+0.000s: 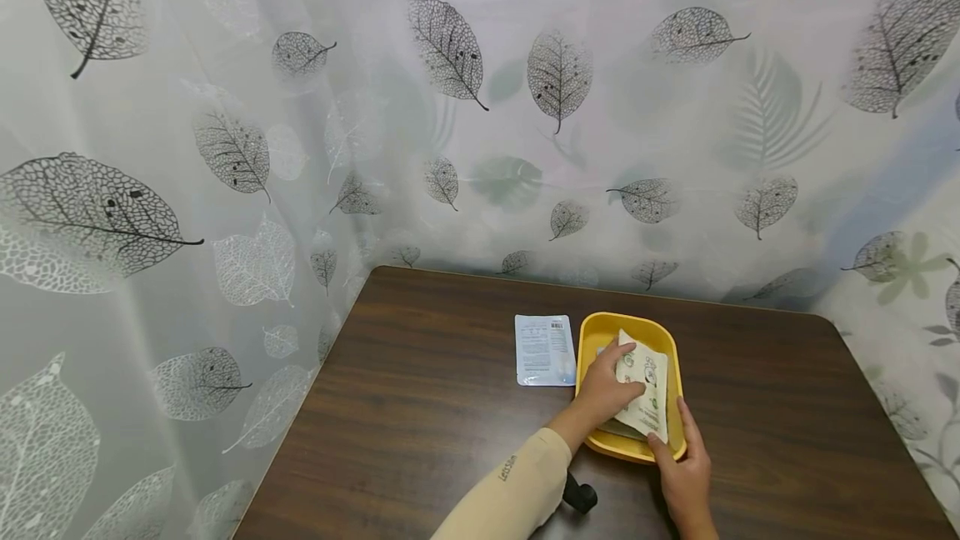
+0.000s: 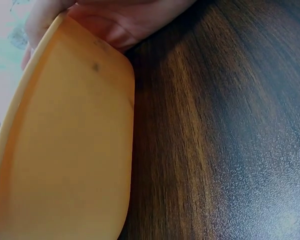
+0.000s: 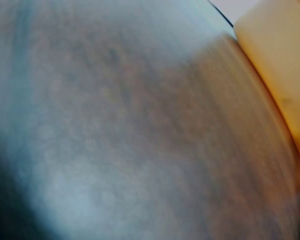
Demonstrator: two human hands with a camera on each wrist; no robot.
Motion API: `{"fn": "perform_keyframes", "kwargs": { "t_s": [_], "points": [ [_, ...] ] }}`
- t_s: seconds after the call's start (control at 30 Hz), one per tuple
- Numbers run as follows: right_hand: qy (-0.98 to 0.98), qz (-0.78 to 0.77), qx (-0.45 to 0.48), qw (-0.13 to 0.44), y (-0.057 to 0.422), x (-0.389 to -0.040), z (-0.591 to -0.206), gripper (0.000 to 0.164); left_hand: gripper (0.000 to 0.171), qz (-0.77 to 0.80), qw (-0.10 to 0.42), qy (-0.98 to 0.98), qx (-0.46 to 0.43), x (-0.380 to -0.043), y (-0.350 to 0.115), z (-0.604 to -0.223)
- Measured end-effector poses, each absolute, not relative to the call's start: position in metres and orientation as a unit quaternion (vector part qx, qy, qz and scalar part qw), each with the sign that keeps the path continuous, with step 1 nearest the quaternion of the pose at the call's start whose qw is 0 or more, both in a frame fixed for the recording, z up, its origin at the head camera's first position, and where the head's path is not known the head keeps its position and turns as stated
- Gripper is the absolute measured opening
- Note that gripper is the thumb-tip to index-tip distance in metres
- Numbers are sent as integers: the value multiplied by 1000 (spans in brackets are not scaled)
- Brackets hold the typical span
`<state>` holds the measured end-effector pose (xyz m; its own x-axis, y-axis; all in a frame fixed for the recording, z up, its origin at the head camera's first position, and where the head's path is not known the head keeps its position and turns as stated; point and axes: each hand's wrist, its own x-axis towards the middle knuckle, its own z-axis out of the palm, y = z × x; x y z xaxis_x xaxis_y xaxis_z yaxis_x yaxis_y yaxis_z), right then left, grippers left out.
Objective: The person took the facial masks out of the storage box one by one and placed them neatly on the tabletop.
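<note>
A yellow bin [image 1: 636, 325] stands on the dark wood table, its outer wall [image 2: 75, 140] filling much of the left wrist view. Inside it a cream packet [image 1: 651, 373] with printed drawings and text lies at a slant. My left hand [image 1: 603, 390] reaches over the bin's left rim and grips the packet, thumb on its printed face. At the near right corner my right hand [image 1: 686, 469] holds the bin, thumb over the rim beside the packet's lower corner, fingers along the outer wall. Under the packet, other flat contents are mostly hidden.
A pale blue-white sachet [image 1: 543, 350] with printed text lies flat on the table [image 1: 420, 373], just left of the bin. Behind the table hangs a leaf-patterned curtain [image 1: 480, 140]. A black device [image 1: 580, 493] shows below the left sleeve [image 1: 517, 482].
</note>
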<state>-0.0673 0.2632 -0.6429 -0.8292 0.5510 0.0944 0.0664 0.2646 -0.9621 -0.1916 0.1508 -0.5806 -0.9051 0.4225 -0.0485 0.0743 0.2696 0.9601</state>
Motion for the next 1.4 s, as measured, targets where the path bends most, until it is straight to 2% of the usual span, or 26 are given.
{"fn": "perform_keyframes", "kwargs": {
  "t_s": [0.3, 0.53, 0.73, 0.97, 1.23, 1.4],
  "points": [
    [-762, 576, -192, 226, 261, -68, -642, 75, 78, 541, 167, 801, 195, -191, 149, -579],
    [-759, 581, -183, 232, 260, -68, -639, 75, 89, 531, 125, 812, 206, -189, 149, -578],
    [-757, 583, -184, 232, 260, -68, -639, 75, 89, 534, 103, 814, 203, -195, 143, -570],
    [-749, 591, -186, 237, 260, -68, -638, 75, 88, 593, 93, 778, 186, -206, 129, -540],
    [-752, 586, -201, 224, 259, -67, -639, 77, 84, 671, 58, 716, 181, -226, 104, -510],
    [-751, 587, -203, 225, 258, -66, -639, 76, 84, 703, 44, 691, 162, -244, 83, -506]
  ]
}}
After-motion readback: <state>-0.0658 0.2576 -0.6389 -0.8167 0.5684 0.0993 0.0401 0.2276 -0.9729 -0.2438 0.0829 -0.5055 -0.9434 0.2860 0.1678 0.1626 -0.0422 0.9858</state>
